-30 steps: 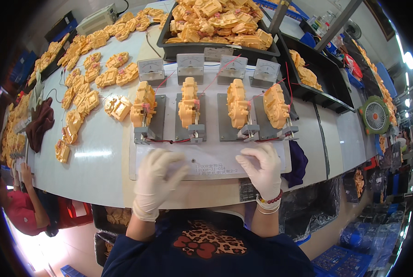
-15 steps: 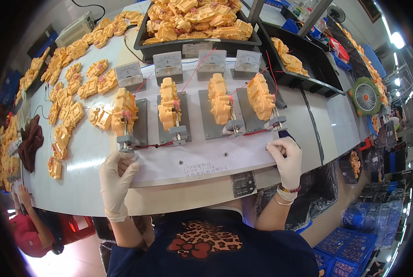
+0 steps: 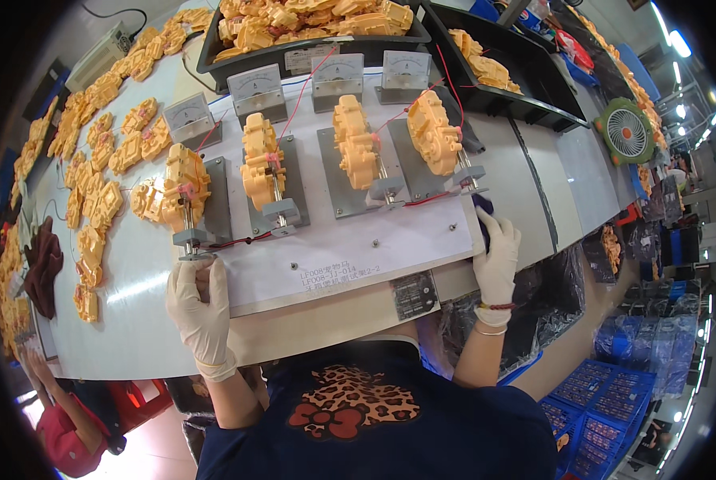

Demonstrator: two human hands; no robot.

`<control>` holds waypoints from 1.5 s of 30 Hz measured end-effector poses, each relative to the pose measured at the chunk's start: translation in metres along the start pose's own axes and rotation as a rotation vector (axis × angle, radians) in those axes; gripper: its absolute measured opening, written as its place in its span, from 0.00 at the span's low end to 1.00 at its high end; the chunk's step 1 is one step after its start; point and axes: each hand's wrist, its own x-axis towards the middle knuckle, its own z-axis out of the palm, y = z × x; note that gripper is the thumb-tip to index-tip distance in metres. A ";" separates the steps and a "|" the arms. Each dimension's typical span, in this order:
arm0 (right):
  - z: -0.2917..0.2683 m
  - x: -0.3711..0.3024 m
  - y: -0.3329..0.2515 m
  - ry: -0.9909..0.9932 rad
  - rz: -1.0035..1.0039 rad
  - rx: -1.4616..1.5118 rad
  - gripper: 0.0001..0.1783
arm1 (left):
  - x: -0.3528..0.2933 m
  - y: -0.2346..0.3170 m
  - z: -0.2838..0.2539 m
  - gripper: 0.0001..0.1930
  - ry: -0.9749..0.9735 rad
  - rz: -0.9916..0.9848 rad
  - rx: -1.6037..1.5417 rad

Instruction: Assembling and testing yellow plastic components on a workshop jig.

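Four yellow plastic gearbox housings sit on grey test fixtures: the leftmost [image 3: 186, 188], the second [image 3: 262, 164], the third [image 3: 356, 144] and the rightmost [image 3: 435, 134]. Each has a metal clamp at its near end. My gloved left hand [image 3: 200, 312] is at the near end of the leftmost clamp [image 3: 191, 240], fingers curled; what they grip is hidden. Beside the board's right edge, my gloved right hand [image 3: 498, 260] has its fingers around a dark blue item [image 3: 483, 205], just below the rightmost clamp [image 3: 466, 176]. Its kind is unclear.
Analogue meters [image 3: 338, 80] stand behind the fixtures on a white board [image 3: 406, 248] with small metal studs. Behind are a black bin [image 3: 350, 48] heaped with housings and a second black bin [image 3: 550, 112]. More housings [image 3: 90, 248] cover the left table. A green fan [image 3: 627, 132] stands right.
The view has shifted, so the fixtures appear farther left and up. My right hand has left the right-hand stud and reached the dark blue item. My left hand stays by the leftmost clamp.
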 end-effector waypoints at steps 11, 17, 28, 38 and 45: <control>0.006 0.012 -0.006 0.151 0.268 0.258 0.15 | -0.002 0.002 -0.001 0.03 0.000 -0.007 -0.022; -0.033 0.008 -0.030 0.502 0.049 0.417 0.19 | -0.001 0.000 -0.001 0.03 0.011 0.007 -0.021; -0.026 0.024 -0.114 -0.057 -0.162 1.249 0.18 | -0.002 0.002 0.001 0.03 0.029 -0.021 -0.039; -0.014 0.035 -0.092 -0.239 -0.014 1.984 0.44 | -0.002 0.001 0.000 0.03 0.031 -0.011 -0.028; -0.011 0.035 -0.091 -0.230 -0.048 1.956 0.47 | -0.001 0.002 0.001 0.03 0.033 -0.010 -0.044</control>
